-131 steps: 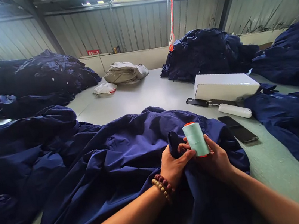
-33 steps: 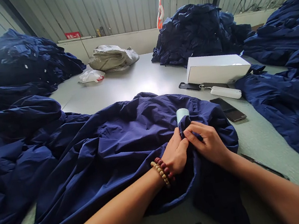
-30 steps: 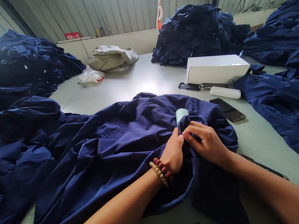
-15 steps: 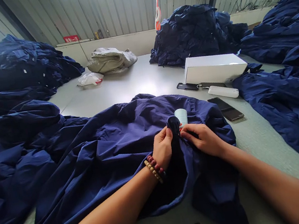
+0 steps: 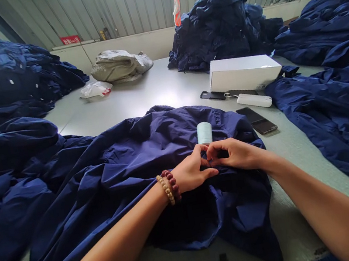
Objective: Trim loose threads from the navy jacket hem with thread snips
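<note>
A navy garment (image 5: 156,142) lies spread and wrinkled in front of me, its dark opening facing me. My left hand (image 5: 190,171), with two bead bracelets at its wrist, rests over the garment near the opening. Its thumb is stretched out, apart from the bent fingers. Beside it, my right hand (image 5: 233,154) has thumb and forefinger brought together in a pinch. The fingertips of both hands meet; anything small between the right fingertips is hidden. Just behind them a pale blue cylinder (image 5: 204,132) stands upright on the cloth.
Piles of navy garments lie at the left (image 5: 13,76), back (image 5: 212,32) and right (image 5: 314,33). A white box (image 5: 244,71), a white power bank (image 5: 254,100) and a dark phone (image 5: 259,120) are to the right. A grey bundle (image 5: 120,64) and plastic bag (image 5: 95,90) lie behind.
My left hand has let go of the raised dark fold of the garment, which has dropped down. Both hands have come together, and the view has shifted slightly.
</note>
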{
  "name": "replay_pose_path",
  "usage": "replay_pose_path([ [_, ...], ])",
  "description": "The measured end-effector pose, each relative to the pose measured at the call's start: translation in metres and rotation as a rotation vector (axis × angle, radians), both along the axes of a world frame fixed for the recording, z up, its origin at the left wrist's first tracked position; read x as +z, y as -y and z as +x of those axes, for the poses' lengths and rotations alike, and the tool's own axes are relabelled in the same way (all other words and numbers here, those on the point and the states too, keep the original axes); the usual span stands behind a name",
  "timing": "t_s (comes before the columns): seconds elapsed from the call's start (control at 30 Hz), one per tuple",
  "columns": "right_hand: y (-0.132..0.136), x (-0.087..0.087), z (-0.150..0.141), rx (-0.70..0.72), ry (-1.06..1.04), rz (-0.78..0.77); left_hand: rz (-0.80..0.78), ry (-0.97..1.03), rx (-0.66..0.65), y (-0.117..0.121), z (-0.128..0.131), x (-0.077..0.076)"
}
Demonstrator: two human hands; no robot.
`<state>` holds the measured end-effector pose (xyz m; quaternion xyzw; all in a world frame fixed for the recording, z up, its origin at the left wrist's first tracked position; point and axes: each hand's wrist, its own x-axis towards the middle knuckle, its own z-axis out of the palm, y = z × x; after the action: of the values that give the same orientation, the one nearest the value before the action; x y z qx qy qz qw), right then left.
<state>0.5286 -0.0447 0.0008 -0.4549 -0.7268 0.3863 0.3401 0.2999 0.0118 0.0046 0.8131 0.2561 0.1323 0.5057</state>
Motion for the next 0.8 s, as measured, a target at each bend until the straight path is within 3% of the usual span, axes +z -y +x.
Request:
replay_pose_path([
  [0.17,0.007,0.010,-0.005,-0.024,0.097,0.095,0.306,-0.206,0.088,0.014,0.008,-0.002],
  [0.37,0.018,0.019,-0.018,-0.142,0.200,0.297,0.456,-0.197,0.239,0.015,0.011,-0.003],
  [0.47,0.020,0.016,-0.024,-0.186,0.231,0.338,0.411,-0.113,0.303,0.009,0.010,-0.003],
  [0.6,0.018,0.008,-0.030,-0.216,0.216,0.304,0.235,-0.015,0.354,-0.003,0.010,-0.006],
  [0.8,0.017,0.005,-0.035,-0.277,0.262,0.361,-0.109,0.066,0.249,-0.030,0.000,-0.013],
])
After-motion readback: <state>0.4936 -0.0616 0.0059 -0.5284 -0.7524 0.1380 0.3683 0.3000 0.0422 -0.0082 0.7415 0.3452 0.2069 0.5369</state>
